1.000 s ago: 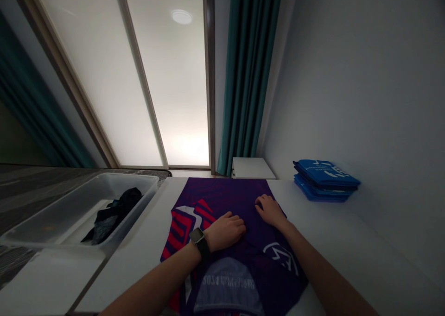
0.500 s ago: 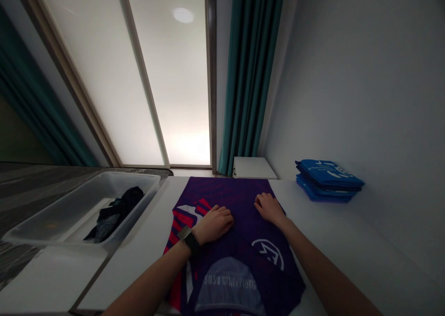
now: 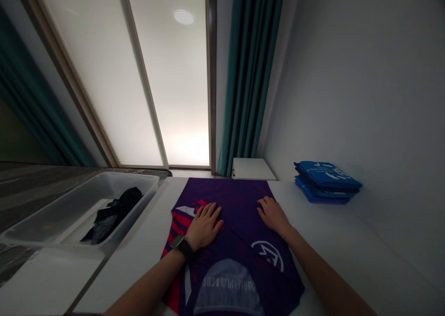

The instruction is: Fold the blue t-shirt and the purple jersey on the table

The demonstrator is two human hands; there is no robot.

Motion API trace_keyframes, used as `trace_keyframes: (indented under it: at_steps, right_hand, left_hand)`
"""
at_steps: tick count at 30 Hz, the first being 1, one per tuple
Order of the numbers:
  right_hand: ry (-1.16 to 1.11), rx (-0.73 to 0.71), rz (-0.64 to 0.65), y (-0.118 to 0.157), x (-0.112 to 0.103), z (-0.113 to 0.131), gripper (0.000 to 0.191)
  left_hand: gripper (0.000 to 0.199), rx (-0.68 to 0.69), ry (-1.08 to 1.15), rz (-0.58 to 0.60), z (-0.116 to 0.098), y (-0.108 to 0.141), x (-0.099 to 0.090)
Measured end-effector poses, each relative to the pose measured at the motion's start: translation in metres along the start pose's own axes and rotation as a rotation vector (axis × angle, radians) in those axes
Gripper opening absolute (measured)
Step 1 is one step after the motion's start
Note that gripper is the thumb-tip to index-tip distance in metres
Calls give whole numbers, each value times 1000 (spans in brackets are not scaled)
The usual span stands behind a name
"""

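Translucent plastic bin (image 3: 45,225) holding dark clothes (image 3: 114,216), stacked folded blue garments (image 3: 327,181), teal curtain (image 3: 250,75)

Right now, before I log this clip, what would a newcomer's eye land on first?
The purple and red shirt spread on the white table catches the eye first, with the left hand and right hand flat on it. Right of it, by the wall, sits a stack of folded blue cloths; to the left, a clear plastic bin holds dark clothes.

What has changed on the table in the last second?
The left hand has slid left across the purple jersey and now lies flat, fingers spread, by its red pattern. Nothing was picked up. The right hand barely moved; the plastic tub and stacked blue cloths stayed put.
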State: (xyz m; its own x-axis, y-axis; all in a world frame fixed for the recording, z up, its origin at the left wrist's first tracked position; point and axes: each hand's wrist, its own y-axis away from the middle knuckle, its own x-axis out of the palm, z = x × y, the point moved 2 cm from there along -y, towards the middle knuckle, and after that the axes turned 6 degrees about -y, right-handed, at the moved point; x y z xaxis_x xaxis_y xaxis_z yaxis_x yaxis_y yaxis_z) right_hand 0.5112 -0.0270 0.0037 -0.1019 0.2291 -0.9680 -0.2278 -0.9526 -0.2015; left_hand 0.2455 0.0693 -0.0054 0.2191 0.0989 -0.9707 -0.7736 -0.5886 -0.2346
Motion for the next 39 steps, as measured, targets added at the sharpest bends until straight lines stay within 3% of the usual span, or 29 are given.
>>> trace_keyframes:
  at_steps: [10,15,18,22,25,28,34,39]
  right_hand:
    - [5,6,-65,-2,10,12,28]
    - [-225,-2,-108,-11,14,21,27]
    - [-314,-14,-116,-18,12,8,31]
    - [-403,65,-176,-13,0,-27,39]
    - [-443,127,-219,0,-6,-48,42]
    - [-458,157,-238,13,-5,-56,44]
    - [-402,147,-206,21,9,-52,33]
    - [-339,151,-184,24,11,-48,26]
  left_hand:
    - [49,-15,-4,27,14,3,-4]
    - [49,-6,-5,47,29,7,-8]
    - [49,-2,8,56,35,8,-8]
    - [44,-51,47,44,35,3,-10]
    - [40,-54,100,-12,22,-6,-16]
    - [38,44,165,-58,-6,-18,-22]
    - [33,204,242,-55,-72,-58,-22]
    - [31,204,219,-49,-95,-101,-8]
